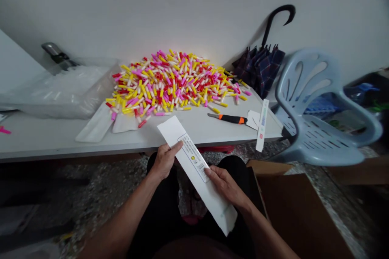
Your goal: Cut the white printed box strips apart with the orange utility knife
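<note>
I hold a long flat white paper packet (194, 162) with a printed label over my lap, just in front of the table edge. My left hand (164, 160) grips its left edge, thumb and fingers closed on it. My right hand (226, 185) pinches its right side lower down. Behind it, on the white table (60, 137), lies a big heap of small yellow, pink and red capped tubes (173, 83).
An orange-and-black utility knife (227, 118) and a narrow printed strip (261, 124) lie at the table's right end. Flat white packets (97, 126) and a clear plastic bag (57, 91) lie left. An umbrella (261, 64), a blue plastic chair (322, 109) and an open cardboard box (300, 210) stand right.
</note>
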Demonstrator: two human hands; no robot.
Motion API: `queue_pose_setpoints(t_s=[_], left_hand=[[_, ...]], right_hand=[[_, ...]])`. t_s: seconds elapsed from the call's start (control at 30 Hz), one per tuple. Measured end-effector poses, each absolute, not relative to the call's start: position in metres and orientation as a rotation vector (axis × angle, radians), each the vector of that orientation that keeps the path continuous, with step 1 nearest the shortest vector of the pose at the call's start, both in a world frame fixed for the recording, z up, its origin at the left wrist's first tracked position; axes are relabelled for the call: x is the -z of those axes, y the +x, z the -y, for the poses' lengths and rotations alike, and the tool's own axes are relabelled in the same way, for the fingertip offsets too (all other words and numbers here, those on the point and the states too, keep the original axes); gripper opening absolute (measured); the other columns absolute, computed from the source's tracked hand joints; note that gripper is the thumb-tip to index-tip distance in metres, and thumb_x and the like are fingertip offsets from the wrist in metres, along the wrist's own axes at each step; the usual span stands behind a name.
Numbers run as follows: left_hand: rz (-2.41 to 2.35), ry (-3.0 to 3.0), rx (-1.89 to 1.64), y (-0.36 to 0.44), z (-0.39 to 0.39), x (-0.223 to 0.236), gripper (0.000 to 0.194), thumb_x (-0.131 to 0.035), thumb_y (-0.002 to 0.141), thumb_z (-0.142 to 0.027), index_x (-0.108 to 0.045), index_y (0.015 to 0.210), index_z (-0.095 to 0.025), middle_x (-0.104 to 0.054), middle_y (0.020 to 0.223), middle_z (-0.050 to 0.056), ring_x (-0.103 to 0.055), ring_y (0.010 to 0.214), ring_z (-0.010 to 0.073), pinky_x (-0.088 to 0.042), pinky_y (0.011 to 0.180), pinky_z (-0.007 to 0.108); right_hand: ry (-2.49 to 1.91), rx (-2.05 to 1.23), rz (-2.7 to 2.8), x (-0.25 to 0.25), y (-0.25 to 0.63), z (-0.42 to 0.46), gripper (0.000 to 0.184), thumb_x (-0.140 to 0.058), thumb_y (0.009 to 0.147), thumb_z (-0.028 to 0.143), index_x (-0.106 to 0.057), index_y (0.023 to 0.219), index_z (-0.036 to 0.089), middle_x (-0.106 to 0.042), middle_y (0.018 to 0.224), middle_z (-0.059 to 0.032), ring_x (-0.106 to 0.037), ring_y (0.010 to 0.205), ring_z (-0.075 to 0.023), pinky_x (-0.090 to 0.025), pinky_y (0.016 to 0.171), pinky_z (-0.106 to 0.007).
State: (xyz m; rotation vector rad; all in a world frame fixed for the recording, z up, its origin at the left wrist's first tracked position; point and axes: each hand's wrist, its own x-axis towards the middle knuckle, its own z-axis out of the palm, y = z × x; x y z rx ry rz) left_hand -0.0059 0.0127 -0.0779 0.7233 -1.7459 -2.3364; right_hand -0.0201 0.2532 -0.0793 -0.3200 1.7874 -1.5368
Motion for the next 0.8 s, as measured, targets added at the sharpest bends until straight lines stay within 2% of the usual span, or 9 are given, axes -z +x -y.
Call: queue_pose_setpoints(t_s=[0.2, 0.3, 0.37, 0.4, 0.47, 0.53, 0.6, 0.7, 0.8], left_hand=[[1.918, 0.690, 2.238, -0.011, -0.035, 0.091, 0.055, -0.077, 0.079, -0.068, -0.076, 0.087, -0.014, -0.077, 0.086, 0.010, -0.070, 0.073, 0.0219, -0.056, 0.066, 0.032], [2.219, 0.473, 2.194, -0.027, -0.039, 0.079, 0.061, -0.059, 0.091, -0.073, -0.076, 0.095, -0.014, -0.078, 0.088, 0.012, -0.072, 0.074, 0.0250, -0.058, 0.067, 0.035], [2.381, 0.345, 1.886, -0.046, -0.024, 0.065, 0.059, -0.051, 0.098, -0.067, -0.074, 0.113, -0.015, -0.078, 0.105, 0.015, -0.075, 0.090, 0.0285, -0.060, 0.081, 0.041], [2.447, 0.279, 1.579, -0.057, -0.011, 0.059, 0.052, -0.054, 0.099, -0.058, -0.071, 0.124, -0.016, -0.076, 0.119, 0.016, -0.073, 0.106, 0.0298, -0.058, 0.095, 0.043], [2.614, 0.108, 0.932, -0.081, 0.018, 0.052, 0.053, -0.057, 0.095, -0.033, -0.061, 0.144, -0.013, -0.061, 0.149, 0.018, -0.054, 0.141, 0.0351, -0.041, 0.120, 0.051], [2.819, 0.012, 0.488, -0.103, 0.046, 0.053, 0.071, -0.057, 0.086, -0.016, -0.047, 0.156, -0.011, -0.040, 0.166, 0.020, -0.035, 0.155, 0.0384, -0.029, 0.126, 0.056], [2.976, -0.005, 0.182, -0.120, 0.064, 0.060, 0.077, -0.054, 0.082, -0.008, -0.044, 0.158, -0.008, -0.037, 0.167, 0.023, -0.033, 0.156, 0.0405, -0.028, 0.125, 0.061], [3.026, -0.070, -0.057, -0.133, 0.078, 0.070, 0.060, -0.046, 0.086, -0.006, -0.057, 0.145, -0.002, -0.053, 0.152, 0.029, -0.050, 0.142, 0.0421, -0.037, 0.116, 0.062], [3.013, -0.134, -0.101, -0.133, 0.087, 0.074, 0.050, -0.038, 0.092, -0.005, -0.067, 0.132, -0.003, -0.063, 0.141, 0.028, -0.059, 0.131, 0.0389, -0.043, 0.111, 0.056]], right_hand=[[-0.461, 1.569, -2.044, 0.083, -0.034, -0.250, 0.052, -0.057, 0.098, 0.068, -0.071, 0.108, 0.018, -0.072, 0.096, -0.0064, -0.063, 0.084, -0.0213, -0.050, 0.073, -0.032], [-0.418, 1.613, -2.283, 0.074, -0.056, -0.260, 0.048, -0.055, 0.100, 0.062, -0.072, 0.107, 0.017, -0.072, 0.096, -0.0068, -0.062, 0.088, -0.0229, -0.048, 0.081, -0.034], [-0.316, 1.661, -2.408, 0.068, -0.071, -0.278, 0.047, -0.056, 0.100, 0.060, -0.073, 0.108, 0.018, -0.074, 0.101, -0.0074, -0.062, 0.095, -0.0251, -0.047, 0.087, -0.035], [-0.262, 1.675, -2.455, 0.065, -0.077, -0.288, 0.047, -0.056, 0.099, 0.060, -0.074, 0.109, 0.018, -0.074, 0.103, -0.0074, -0.063, 0.097, -0.0260, -0.047, 0.089, -0.035], [-0.171, 1.668, -2.524, 0.061, -0.086, -0.308, 0.047, -0.056, 0.098, 0.061, -0.074, 0.108, 0.018, -0.074, 0.104, -0.0070, -0.063, 0.100, -0.0273, -0.047, 0.091, -0.036], [-0.100, 1.636, -2.550, 0.059, -0.089, -0.324, 0.049, -0.057, 0.097, 0.063, -0.075, 0.106, 0.019, -0.075, 0.100, -0.0070, -0.064, 0.098, -0.0282, -0.048, 0.089, -0.036], [-0.057, 1.620, -2.556, 0.059, -0.088, -0.332, 0.051, -0.056, 0.095, 0.065, -0.076, 0.104, 0.019, -0.075, 0.097, -0.0074, -0.065, 0.096, -0.0292, -0.050, 0.086, -0.036], [-0.066, 1.611, -2.539, 0.062, -0.084, -0.335, 0.051, -0.057, 0.094, 0.066, -0.076, 0.103, 0.019, -0.075, 0.097, -0.0079, -0.065, 0.098, -0.0301, -0.051, 0.087, -0.036], [-0.097, 1.575, -2.517, 0.068, -0.082, -0.336, 0.049, -0.057, 0.096, 0.064, -0.076, 0.106, 0.020, -0.076, 0.099, -0.0074, -0.066, 0.099, -0.0300, -0.050, 0.091, -0.036]])
